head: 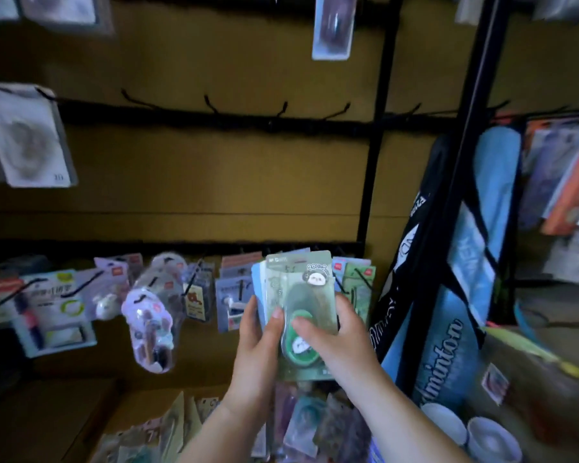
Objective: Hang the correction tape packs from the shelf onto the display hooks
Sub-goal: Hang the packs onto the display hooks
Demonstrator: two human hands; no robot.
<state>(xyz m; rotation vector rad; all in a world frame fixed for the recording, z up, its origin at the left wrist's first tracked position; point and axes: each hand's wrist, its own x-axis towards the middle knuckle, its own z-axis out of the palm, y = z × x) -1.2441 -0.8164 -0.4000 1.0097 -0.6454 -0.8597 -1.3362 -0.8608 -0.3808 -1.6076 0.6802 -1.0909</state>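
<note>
Grip status: left hand (259,339) and right hand (343,339) both hold the packs (301,282), a fanned stack in front of the rack, below the bare hooks (211,103). Packs are judged light, stiff-carded and slippery; pinch one near its top edge.

- Pale carded packs (259,289) behind the green clear-blister front pack (306,305): mostly hidden, number unclear.
- White hanging card (27,142), far left: blurred, print unreadable.
</note>
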